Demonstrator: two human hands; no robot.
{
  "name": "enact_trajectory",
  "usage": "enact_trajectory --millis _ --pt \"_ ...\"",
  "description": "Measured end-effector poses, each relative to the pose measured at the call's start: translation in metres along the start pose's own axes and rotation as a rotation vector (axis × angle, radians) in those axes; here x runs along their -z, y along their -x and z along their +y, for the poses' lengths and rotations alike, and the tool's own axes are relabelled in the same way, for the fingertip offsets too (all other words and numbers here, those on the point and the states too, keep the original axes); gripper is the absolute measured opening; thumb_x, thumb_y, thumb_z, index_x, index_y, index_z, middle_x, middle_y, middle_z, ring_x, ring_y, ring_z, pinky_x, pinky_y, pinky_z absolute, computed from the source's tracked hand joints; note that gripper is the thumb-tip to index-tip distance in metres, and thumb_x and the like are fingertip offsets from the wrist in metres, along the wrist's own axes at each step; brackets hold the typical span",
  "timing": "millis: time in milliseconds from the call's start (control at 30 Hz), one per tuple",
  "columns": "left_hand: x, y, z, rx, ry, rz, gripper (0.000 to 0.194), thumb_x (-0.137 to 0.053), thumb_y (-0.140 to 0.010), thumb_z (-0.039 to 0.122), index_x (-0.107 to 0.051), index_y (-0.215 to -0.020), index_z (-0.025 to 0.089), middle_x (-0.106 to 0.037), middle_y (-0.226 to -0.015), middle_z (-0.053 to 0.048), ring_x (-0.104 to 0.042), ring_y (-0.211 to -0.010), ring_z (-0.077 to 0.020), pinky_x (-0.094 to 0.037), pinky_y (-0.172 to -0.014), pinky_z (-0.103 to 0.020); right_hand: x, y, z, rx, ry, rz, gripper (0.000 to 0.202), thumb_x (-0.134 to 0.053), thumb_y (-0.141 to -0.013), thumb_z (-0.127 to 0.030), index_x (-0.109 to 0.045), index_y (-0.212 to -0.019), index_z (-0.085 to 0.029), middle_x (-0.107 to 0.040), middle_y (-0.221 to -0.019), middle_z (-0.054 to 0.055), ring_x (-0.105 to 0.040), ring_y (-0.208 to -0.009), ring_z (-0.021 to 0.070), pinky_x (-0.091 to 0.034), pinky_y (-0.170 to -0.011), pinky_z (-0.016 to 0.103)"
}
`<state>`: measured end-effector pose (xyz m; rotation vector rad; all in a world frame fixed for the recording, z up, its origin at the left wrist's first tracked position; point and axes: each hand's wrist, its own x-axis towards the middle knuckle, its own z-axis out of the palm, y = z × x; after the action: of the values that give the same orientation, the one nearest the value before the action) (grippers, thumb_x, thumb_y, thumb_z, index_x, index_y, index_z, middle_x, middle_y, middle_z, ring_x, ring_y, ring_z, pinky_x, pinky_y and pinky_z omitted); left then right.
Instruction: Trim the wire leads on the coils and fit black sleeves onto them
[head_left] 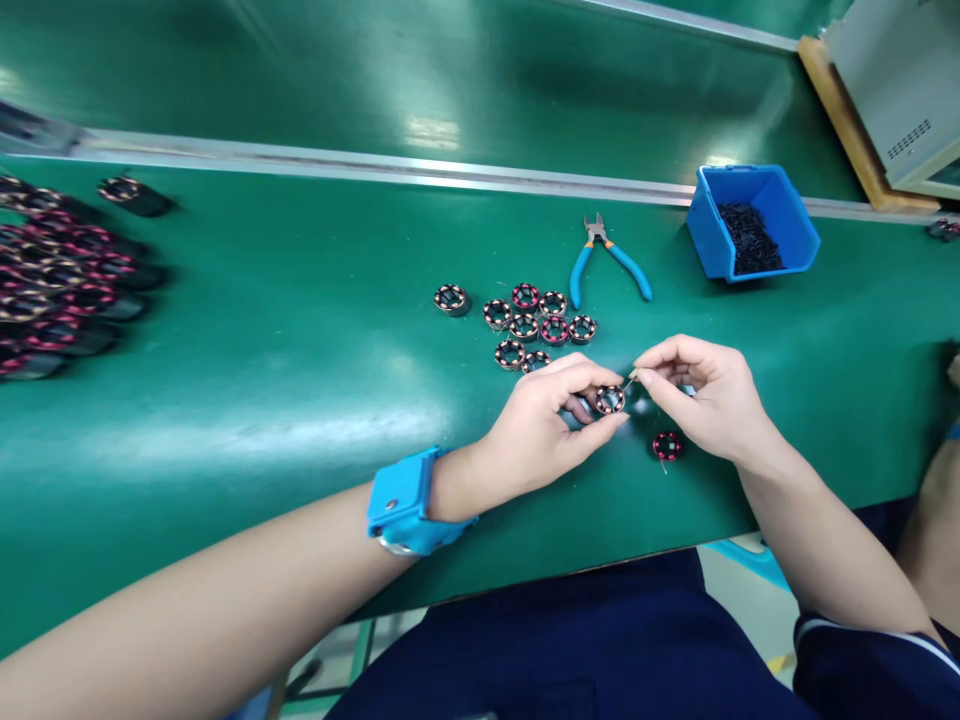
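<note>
My left hand [551, 415], with a blue band on its wrist, holds a small ring-shaped wound coil [610, 400] between thumb and fingers. Close on its right, my right hand [697, 390] pinches a thin wire end [630, 381] at the coil's upper right edge. Below the right hand lies a red coil [667, 446] with a short wire sticking out. Several copper and red coils [524, 327] stand in a cluster beyond my left hand, and a single coil [451, 299] stands to their left.
Blue-handled cutters [611, 258] lie open behind the coils. A blue bin [712, 235] of small black pieces stands at the back right. Many coils [60, 280] are massed at the far left. A metal rail [375, 172] crosses the green table. Another person's arm [937, 510] shows at the right edge.
</note>
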<state>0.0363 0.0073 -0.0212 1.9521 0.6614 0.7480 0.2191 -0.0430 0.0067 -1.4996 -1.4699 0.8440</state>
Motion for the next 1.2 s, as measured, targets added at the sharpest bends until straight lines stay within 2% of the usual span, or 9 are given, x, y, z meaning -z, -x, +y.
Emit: enact_trajectory --millis 900,1033,1200 --pt "0.0005 0.0002 0.0002 0.002 0.009 -0.004 0.018 -0.065 -0.081 0.018 -0.066 -0.098 0.013 -0.066 -0.091 -0.007 -0.063 -0.075 -0.0129 -0.056 -0.061 -0.022 -0.0005 0.0009 0.0 0.005 0.004 -0.004 0.003 -0.063 -0.081 -0.017 -0.065 -0.08 -0.017 -0.065 -0.068 0.001 -0.06 -0.06 0.0117 -0.05 -0.055 0.024" --pt "0.0005 0.0001 0.0005 0.012 0.011 -0.002 0.018 -0.066 -0.081 0.018 -0.066 -0.098 0.013 -0.066 -0.09 -0.007 -0.063 -0.075 -0.0129 -0.057 -0.061 -0.022 0.0001 0.0013 0.0001 -0.004 0.004 -0.032 0.004 -0.063 -0.082 -0.019 -0.065 -0.08 -0.017 -0.065 -0.068 0.0 -0.059 -0.06 0.0112 -0.05 -0.055 0.024" --pt "-0.001 0.001 -0.0001 0.038 0.032 0.011 0.022 -0.066 -0.08 0.018 -0.065 -0.101 0.014 -0.065 -0.091 -0.006 -0.064 -0.073 -0.0121 -0.057 -0.061 -0.021 0.0032 0.0012 -0.0018 -0.025 0.039 -0.139 0.01 -0.062 -0.084 -0.023 -0.064 -0.076 -0.017 -0.065 -0.067 0.0 -0.057 -0.057 0.0103 -0.047 -0.053 0.023"
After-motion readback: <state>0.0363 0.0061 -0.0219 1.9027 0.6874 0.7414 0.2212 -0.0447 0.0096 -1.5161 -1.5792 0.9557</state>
